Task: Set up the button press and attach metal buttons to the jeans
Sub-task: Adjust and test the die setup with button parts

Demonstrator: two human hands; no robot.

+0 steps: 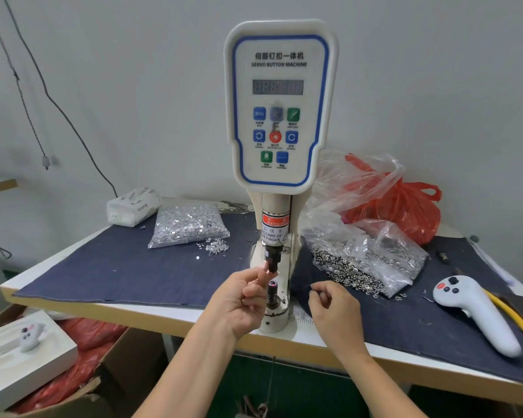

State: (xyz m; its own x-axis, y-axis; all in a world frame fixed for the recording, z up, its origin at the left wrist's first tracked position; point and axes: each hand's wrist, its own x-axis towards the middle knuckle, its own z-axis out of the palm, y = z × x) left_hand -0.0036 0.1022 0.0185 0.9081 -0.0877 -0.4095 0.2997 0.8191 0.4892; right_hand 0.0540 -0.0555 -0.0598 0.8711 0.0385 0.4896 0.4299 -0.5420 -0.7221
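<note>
A white servo button machine (281, 110) stands at the table's front edge on dark denim (133, 267). Its black upper die (273, 260) hangs just above the spring-loaded lower die (271, 292). My left hand (242, 300) reaches up from below, its extended index fingertip touching the upper die's lower end while the other fingers curl. My right hand (332, 309) hovers to the right of the lower die, above the denim. Its fingers are curled with the thumb against the index finger, and nothing visible is between them. A clear bag of silver tacks (187, 224) lies to the left and a bag of metal buttons (366, 263) to the right.
A white handheld controller (477, 312) and yellow-handled pliers (507, 312) lie at the right. A red plastic bag (405, 206) sits behind the buttons and a tissue pack (133, 206) at back left. Loose tacks (216, 245) are scattered on the denim. A white box (21, 351) sits below left.
</note>
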